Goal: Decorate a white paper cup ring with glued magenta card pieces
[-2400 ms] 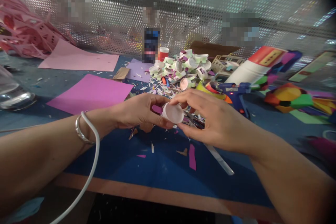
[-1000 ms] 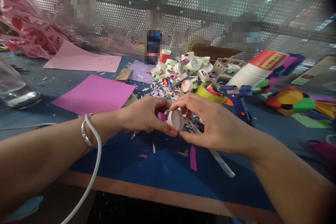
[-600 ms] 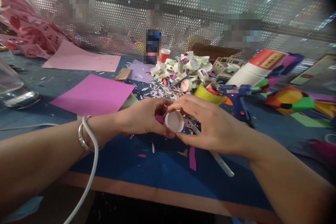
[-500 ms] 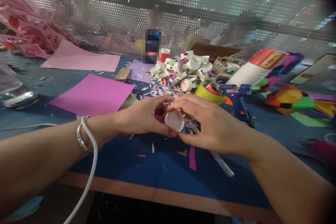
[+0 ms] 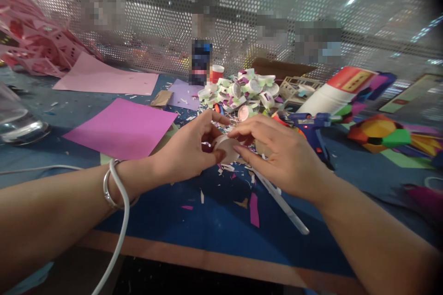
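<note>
A small white cap (image 5: 224, 146) sits between both hands over the blue table (image 5: 207, 221). My left hand (image 5: 188, 150) pinches it from the left, thumb under and fingers over it, with a bit of purple paper at its fingertips. My right hand (image 5: 280, 156) grips the cap from the right, fingers curled over its top. Most of the cap is hidden by the fingers. A silver bangle and a white cable (image 5: 119, 212) lie across my left wrist.
A heap of white caps and paper scraps (image 5: 242, 92) lies just beyond the hands. A blue glue gun (image 5: 309, 124), a white and red tube (image 5: 332, 90), a magenta sheet (image 5: 121, 126), a pink sheet (image 5: 104, 78), a glass (image 5: 15, 120) and coloured paper shapes (image 5: 380, 133) surround them. A perforated metal screen closes the back.
Both hands have moved a little farther from me and lowered toward the scraps. The cap, earlier showing its round face, is now mostly covered by the fingers.
</note>
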Motion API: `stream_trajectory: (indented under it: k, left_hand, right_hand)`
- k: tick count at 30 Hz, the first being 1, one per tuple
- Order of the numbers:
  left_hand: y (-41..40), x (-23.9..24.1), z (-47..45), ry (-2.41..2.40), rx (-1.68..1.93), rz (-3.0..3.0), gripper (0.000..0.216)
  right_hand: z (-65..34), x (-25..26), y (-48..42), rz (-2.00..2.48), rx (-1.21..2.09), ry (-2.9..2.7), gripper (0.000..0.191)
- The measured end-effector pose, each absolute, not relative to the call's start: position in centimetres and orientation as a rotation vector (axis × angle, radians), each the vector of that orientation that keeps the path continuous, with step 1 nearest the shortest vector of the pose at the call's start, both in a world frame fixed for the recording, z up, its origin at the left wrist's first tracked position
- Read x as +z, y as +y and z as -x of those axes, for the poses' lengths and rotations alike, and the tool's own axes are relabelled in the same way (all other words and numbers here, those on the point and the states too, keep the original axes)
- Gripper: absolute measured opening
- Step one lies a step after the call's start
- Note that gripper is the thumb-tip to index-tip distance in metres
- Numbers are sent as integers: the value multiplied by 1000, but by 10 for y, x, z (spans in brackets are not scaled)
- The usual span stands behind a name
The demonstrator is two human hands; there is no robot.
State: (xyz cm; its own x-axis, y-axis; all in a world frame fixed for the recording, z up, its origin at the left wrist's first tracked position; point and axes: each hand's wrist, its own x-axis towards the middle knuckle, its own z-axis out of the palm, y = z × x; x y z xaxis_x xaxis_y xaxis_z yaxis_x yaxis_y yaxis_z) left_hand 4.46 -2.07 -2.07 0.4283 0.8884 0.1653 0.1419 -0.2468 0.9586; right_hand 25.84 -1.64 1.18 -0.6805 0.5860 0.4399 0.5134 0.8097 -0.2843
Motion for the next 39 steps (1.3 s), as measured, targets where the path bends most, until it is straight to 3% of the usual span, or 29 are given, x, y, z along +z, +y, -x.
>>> stream_trajectory:
  k: [7, 29, 39]
  left_hand:
    - [-26, -19, -49, 933, 998, -1718, 33]
    - [-21, -27, -51, 857, 944, -1705, 39]
    - [-20, -27, -48, 812, 852, -1687, 37]
  right_hand:
    - [-256, 11, -19, 811, 154, -2391, 13]
    - [-256, 4, -17, 670, 134, -2465, 13]
    - [-254, 5, -17, 689, 319, -2486, 11]
